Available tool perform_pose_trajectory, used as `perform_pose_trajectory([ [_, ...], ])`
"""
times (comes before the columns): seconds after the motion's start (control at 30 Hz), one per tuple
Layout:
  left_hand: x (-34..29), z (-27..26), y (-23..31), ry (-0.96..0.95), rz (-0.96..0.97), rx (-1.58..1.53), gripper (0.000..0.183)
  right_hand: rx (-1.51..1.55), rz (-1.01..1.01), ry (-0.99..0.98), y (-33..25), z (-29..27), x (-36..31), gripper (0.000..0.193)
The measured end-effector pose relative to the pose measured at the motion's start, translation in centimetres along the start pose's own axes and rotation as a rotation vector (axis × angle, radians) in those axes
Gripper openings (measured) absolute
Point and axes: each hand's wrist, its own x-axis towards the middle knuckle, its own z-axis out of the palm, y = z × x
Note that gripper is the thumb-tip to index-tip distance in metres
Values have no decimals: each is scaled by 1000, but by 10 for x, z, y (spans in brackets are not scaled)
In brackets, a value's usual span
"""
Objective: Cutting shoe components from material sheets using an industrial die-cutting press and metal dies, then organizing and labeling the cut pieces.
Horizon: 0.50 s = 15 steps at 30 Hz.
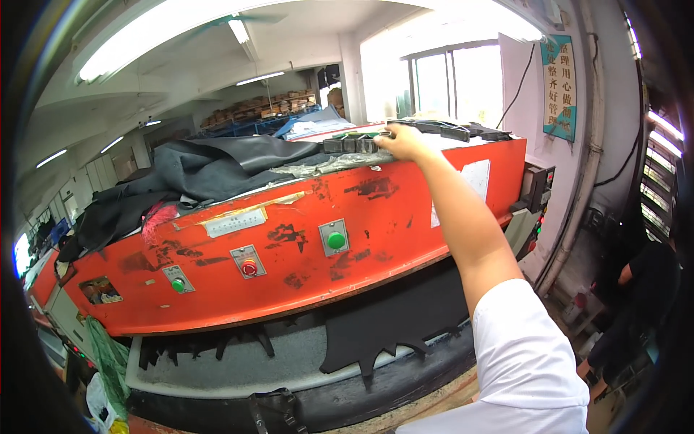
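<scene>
1. A person's bare right hand (406, 142), its arm in a short white sleeve (528, 354), reaches up from the lower right to the top of a wide orange-red press (390, 210).
2. Its fingers are at the right end of a dark, segmented block (349, 145), which lies on the press top near its front edge; whether they are closed on it, I cannot tell. The left hand is out of view.
3. Left of the block, black leather-like sheets (217, 170) lie heaped; crumpled grey film (329, 165) lies just in front.
4. The press front has scuffed paint, two green push-buttons (336, 240) and, between them, a red button (249, 267).
5. Below, a black sheet with a jagged edge (405, 325) lies on a pale grey bed (303, 349).
6. Green netting (108, 354) hangs at the lower left.
7. At far right is another person in dark clothing (650, 289); a teal-and-cream banner (559, 87) hangs on the wall above.
</scene>
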Motion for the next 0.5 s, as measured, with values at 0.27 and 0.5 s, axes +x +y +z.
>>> perform_pose_trajectory([
  [0.27,-27,22,39,78,72,223,45,-296,368,174,100,-50,-11,59],
  [0.5,-33,93,22,364,86,21,34,-145,197,174,183,-59,10,48],
])
